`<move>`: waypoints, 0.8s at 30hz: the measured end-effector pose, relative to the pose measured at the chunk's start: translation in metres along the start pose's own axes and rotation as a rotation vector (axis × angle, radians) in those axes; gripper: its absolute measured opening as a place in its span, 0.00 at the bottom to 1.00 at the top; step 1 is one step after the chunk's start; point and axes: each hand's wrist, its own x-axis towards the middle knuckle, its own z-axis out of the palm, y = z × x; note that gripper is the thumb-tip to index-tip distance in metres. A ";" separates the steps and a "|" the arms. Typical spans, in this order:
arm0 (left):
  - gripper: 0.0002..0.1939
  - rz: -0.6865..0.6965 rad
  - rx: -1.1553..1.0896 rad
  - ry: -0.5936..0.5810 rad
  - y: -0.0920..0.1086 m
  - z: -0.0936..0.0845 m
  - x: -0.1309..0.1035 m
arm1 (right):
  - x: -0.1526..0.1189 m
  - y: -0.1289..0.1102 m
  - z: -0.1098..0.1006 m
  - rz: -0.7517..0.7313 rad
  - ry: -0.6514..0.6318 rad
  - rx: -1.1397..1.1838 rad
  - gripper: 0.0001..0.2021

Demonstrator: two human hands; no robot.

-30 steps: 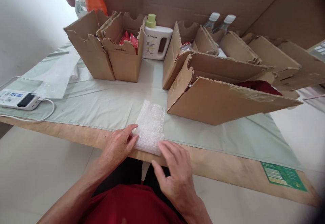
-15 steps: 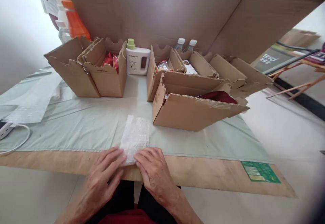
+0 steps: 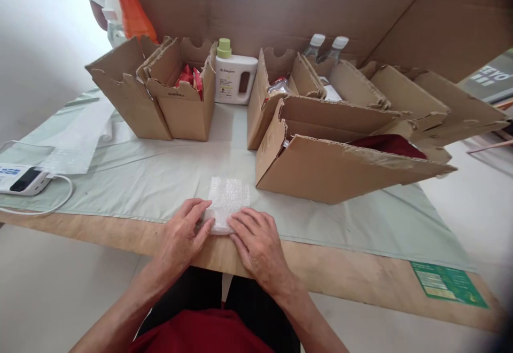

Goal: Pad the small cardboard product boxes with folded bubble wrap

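Observation:
A small folded piece of bubble wrap (image 3: 229, 195) lies on the cloth at the table's front edge, its near end doubled into a thick flap. My left hand (image 3: 187, 229) grips the left side of that flap, with the thumb below and the fingers above. From the right, my right hand (image 3: 253, 238) presses its bent fingers on the flap, thumb at the near edge. Whether anything is wrapped inside cannot be seen.
Cardboard boxes stand behind: a pair at left (image 3: 188, 115), and several at right around a long front box (image 3: 340, 174). A white detergent bottle (image 3: 235, 80) stands between them. More bubble wrap (image 3: 76, 139) and a white power strip (image 3: 26, 179) lie at left.
The bubble wrap is shorter now, its near end folded further over away from me. Both hands have moved forward with it. The whole view has also shifted.

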 end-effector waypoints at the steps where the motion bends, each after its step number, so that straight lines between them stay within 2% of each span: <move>1: 0.14 0.039 0.005 0.011 0.000 -0.002 -0.003 | 0.003 0.001 0.000 0.008 0.006 0.024 0.13; 3: 0.16 0.130 -0.008 -0.022 0.002 -0.009 -0.010 | 0.007 0.002 -0.004 0.037 -0.019 0.107 0.12; 5: 0.15 0.188 -0.044 -0.102 0.004 -0.016 -0.015 | 0.007 0.000 -0.011 0.083 -0.095 0.201 0.12; 8: 0.12 0.150 -0.081 -0.171 0.005 -0.018 -0.011 | 0.004 -0.004 -0.019 0.150 -0.116 0.219 0.12; 11: 0.13 0.103 -0.033 -0.147 0.001 -0.007 0.005 | 0.003 -0.008 -0.017 0.113 -0.014 0.066 0.14; 14: 0.13 0.067 -0.007 -0.063 -0.004 0.001 0.019 | 0.010 -0.007 -0.007 0.020 -0.076 -0.041 0.16; 16: 0.14 -0.009 -0.062 0.012 -0.004 0.000 0.018 | 0.016 -0.002 0.001 0.023 -0.093 -0.036 0.14; 19: 0.16 -0.231 -0.267 0.084 0.004 -0.008 -0.002 | 0.019 0.005 0.007 0.175 0.052 0.101 0.10; 22: 0.22 -0.454 -0.618 0.028 0.021 -0.009 -0.027 | 0.009 -0.001 0.007 0.361 0.179 0.281 0.09; 24: 0.26 -0.529 -0.830 -0.043 0.035 -0.003 -0.036 | -0.001 -0.011 0.007 0.425 0.155 0.412 0.09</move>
